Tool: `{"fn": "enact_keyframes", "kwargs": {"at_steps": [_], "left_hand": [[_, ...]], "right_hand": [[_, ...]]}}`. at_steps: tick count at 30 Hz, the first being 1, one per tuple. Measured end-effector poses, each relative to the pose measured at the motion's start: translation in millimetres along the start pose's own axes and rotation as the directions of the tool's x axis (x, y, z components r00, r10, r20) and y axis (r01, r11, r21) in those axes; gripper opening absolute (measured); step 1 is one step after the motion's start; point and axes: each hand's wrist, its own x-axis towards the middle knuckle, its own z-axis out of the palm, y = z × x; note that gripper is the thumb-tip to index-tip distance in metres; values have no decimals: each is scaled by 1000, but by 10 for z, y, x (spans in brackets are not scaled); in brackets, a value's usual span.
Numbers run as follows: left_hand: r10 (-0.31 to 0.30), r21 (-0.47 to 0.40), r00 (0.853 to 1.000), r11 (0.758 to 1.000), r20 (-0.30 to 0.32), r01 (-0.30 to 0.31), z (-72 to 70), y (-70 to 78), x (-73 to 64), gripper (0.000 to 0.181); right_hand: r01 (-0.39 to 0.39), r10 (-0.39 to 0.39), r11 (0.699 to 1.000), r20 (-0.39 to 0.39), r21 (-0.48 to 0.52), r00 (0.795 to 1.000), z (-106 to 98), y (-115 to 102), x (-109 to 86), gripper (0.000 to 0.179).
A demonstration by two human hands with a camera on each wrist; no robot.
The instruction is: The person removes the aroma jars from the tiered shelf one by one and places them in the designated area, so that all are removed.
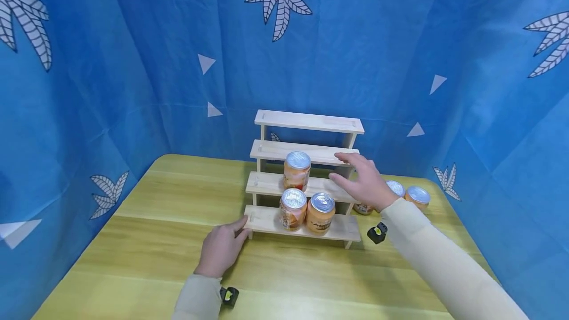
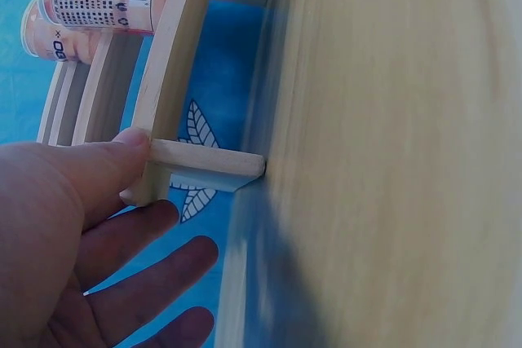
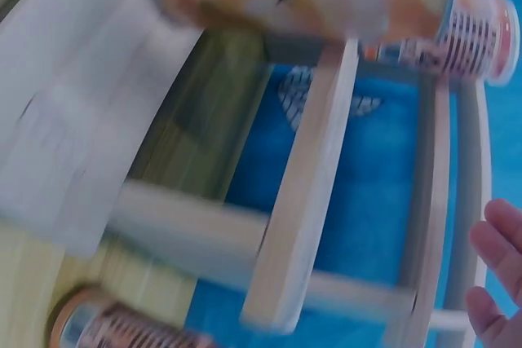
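A white wooden stepped rack (image 1: 306, 151) with several tiers stands on the table. My left hand (image 1: 221, 248) pinches the left end of its lowest tier; the left wrist view has the thumb (image 2: 106, 165) on top and the index finger underneath. Two orange cans with silver lids, a left can (image 1: 292, 211) and a right can (image 1: 321, 214), stand side by side on that tier. Another can (image 1: 297, 172) is one tier up. My right hand (image 1: 366, 181) hovers by the rack's right side, fingers apart and holding nothing.
Several more cans, among them one with a silver lid (image 1: 418, 195), stand on the table behind the right forearm. Blue patterned cloth (image 1: 284, 73) hangs behind and at both sides of the yellow wood-grain table (image 1: 178, 201).
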Motion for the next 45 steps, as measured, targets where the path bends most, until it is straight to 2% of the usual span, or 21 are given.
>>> {"fn": "enact_keyframes", "kwargs": {"at_steps": [4, 9, 19, 24, 29, 37, 45], "left_hand": [[-1, -1, 1000, 1000, 14, 1, 20, 12, -12, 40], [4, -11, 1000, 1000, 26, -4, 36, 40, -26, 40], [10, -17, 1000, 1000, 24, -10, 61, 60, -4, 41], [9, -10, 1000, 1000, 16, -9, 58, 69, -3, 41], [12, -5, 1000, 1000, 1, -12, 38, 73, 6, 40], [-9, -1, 1000, 1000, 10, 9, -8, 39, 22, 41], [-22, -2, 1000, 1000, 17, 22, -12, 5, 18, 42]], "right_hand": [[24, -25, 999, 46, 26, 999, 100, -120, 79, 68], [12, -18, 999, 110, 50, 994, 214, -221, 141, 74], [6, -17, 998, 173, 63, 985, 312, -267, 239, 84], [44, -51, 998, 169, 43, 984, 363, -277, 304, 86], [69, -63, 997, 134, -41, 989, 398, -323, 374, 86], [-9, 18, 996, 103, -86, 995, 439, -512, 502, 95], [-87, 87, 996, 112, -5, 990, 506, -537, 538, 84]]}}
